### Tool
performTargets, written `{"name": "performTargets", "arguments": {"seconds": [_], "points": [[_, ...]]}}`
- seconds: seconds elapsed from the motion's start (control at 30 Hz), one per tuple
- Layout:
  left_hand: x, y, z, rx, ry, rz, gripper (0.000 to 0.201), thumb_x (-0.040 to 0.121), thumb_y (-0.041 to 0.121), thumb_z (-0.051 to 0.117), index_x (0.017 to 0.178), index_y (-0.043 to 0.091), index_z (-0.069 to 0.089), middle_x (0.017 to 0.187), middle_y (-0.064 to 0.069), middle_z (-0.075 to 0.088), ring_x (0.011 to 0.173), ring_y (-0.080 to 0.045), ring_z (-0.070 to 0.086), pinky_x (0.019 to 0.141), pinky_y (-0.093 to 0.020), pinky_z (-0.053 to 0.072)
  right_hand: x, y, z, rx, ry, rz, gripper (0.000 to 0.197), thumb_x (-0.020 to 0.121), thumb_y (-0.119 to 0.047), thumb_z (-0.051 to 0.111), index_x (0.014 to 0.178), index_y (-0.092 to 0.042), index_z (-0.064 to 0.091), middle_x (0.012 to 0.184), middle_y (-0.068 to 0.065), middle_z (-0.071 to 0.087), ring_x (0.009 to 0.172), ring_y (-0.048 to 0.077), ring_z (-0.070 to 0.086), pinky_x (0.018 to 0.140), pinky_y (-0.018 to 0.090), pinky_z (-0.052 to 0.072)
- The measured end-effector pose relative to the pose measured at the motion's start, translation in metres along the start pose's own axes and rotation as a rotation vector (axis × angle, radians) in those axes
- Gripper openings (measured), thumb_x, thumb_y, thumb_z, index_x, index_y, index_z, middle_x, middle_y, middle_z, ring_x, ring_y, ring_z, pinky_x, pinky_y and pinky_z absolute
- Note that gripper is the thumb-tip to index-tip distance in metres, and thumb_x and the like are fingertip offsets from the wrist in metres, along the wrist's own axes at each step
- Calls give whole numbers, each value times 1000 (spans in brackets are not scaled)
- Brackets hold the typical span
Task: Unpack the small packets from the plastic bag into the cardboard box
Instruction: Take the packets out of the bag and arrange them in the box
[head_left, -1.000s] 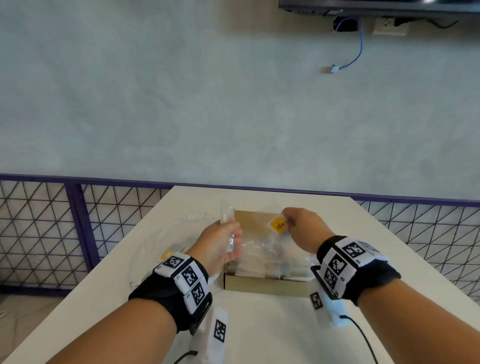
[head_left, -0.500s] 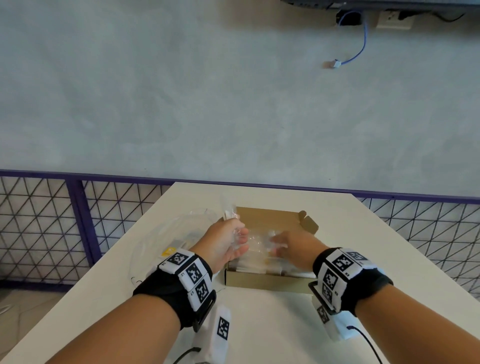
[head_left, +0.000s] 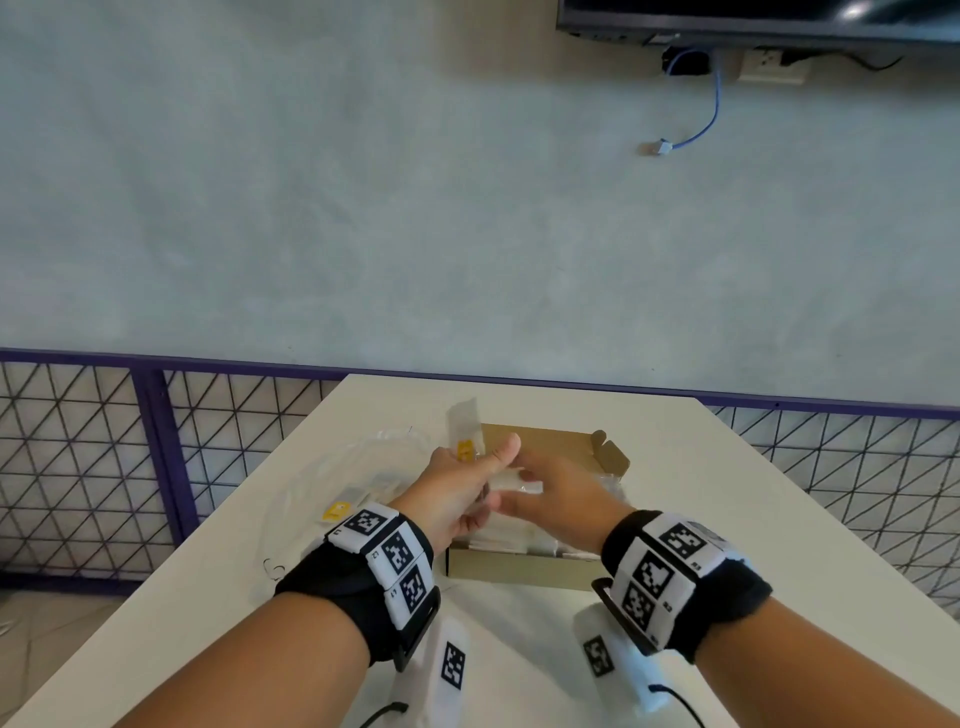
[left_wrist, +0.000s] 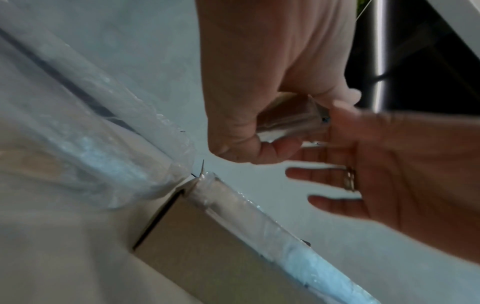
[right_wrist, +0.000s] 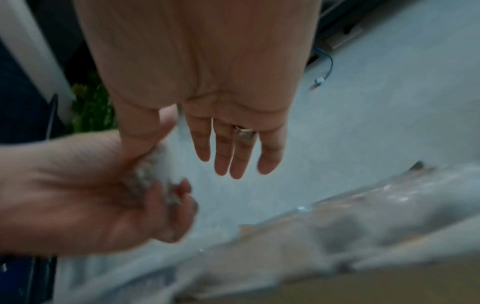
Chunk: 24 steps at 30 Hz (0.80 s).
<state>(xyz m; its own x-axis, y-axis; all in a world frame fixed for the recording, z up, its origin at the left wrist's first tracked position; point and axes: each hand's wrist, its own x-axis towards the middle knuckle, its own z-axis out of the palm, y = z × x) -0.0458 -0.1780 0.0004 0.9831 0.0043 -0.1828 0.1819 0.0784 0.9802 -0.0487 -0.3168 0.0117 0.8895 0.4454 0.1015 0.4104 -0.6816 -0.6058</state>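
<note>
My left hand (head_left: 457, 488) hovers over the near left of the open cardboard box (head_left: 519, 570) and grips a bundle of small clear packets (left_wrist: 288, 121). One packet with a yellow label (head_left: 466, 434) sticks up from that fist. My right hand (head_left: 566, 499) has reached across to the bundle. Its thumb (left_wrist: 340, 107) and forefinger pinch the end of one packet (head_left: 519, 486), while the other fingers (right_wrist: 233, 156) stay straight. More clear packets (head_left: 519, 540) lie inside the box. The clear plastic bag (head_left: 363, 467) lies on the table left of the box, with a yellow-labelled packet (head_left: 336, 512) in it.
The box stands on a white table (head_left: 701, 467) whose far edge runs along a purple rail and a wire-mesh fence (head_left: 78, 457). A box flap (head_left: 610, 452) stands up at the far right corner. Bare table shows to the right of the box and in front of it.
A second ago my right hand held a yellow-labelled packet over the box, then lowered it inside. It has come back left to the bundle in my left hand.
</note>
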Motion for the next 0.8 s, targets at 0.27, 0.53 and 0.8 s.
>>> {"name": "performTargets", "arguments": {"seconds": [0.27,0.53,0.8], "points": [[-4,3,2,-82,-16,57,50,81,52,56,110,10,55,79,0,54,71,-9,51,55,-22,50,10,-5,-4,237,264,-6,28,85,0,53,91,-23,68,64,-8,62,51,-6,54,57,12,43],[4,-2,-6,-118,71,0,19,98,13,46,116,12,44,102,-13,54,75,-18,55,57,-29,50,22,25,-42,36,510,178,24,89,-2,51,98,-13,71,95,5,68,89,19,58,75,19,36],[10,0,-13,-39,136,95,15,89,4,57,85,18,53,82,-3,58,67,-12,54,61,-26,46,34,51,-32,-511,45,258,47,87,6,40,122,-19,59,130,3,57,116,21,55,99,28,45]]}}
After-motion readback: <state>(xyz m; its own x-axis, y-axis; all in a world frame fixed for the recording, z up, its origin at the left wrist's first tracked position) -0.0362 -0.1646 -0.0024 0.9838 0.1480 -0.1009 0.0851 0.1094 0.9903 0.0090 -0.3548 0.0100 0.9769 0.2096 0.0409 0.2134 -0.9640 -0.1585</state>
